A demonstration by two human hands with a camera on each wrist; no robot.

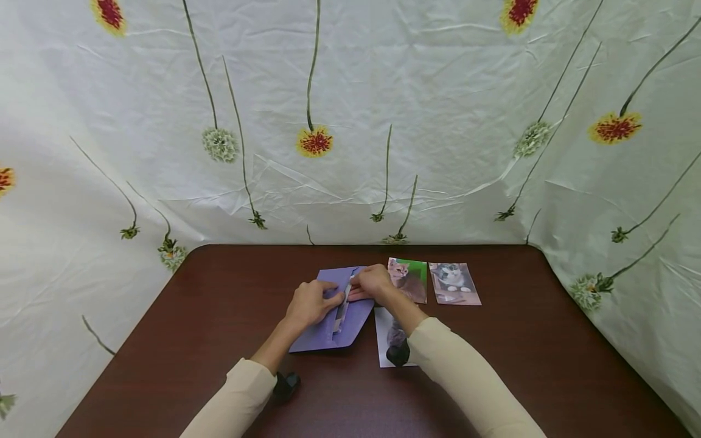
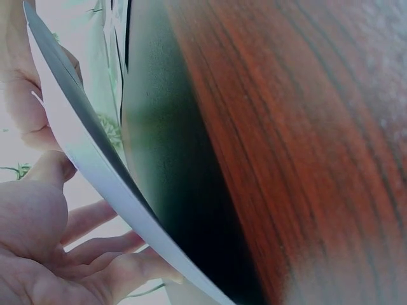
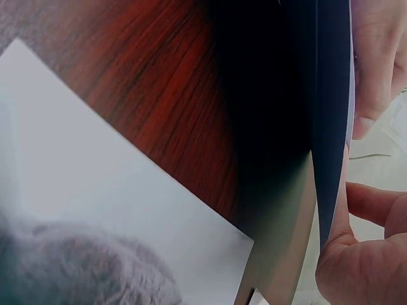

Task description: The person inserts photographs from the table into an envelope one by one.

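A purple envelope (image 1: 358, 319) lies at a slant under both hands, its near side lifted off the table in the wrist views. A narrow strip of a photo (image 1: 341, 316) shows at the envelope's opening; the rest is hidden inside. My left hand (image 1: 310, 302) grips the envelope left of that opening, thumb beside the strip. From the right, my right hand (image 1: 373, 282) pinches at the photo's upper part, though its fingertips are partly hidden. Beneath the right forearm lies a photo of a grey furry animal (image 3: 95, 184), partly covered.
Right of the envelope lie a kitten photo with green background (image 1: 418, 277) and a photo of a grey-and-white cat (image 1: 454, 283). All rest on a dark reddish-brown table (image 1: 219, 322). Flower-printed white cloth (image 1: 356, 79) hangs behind it and at both sides.
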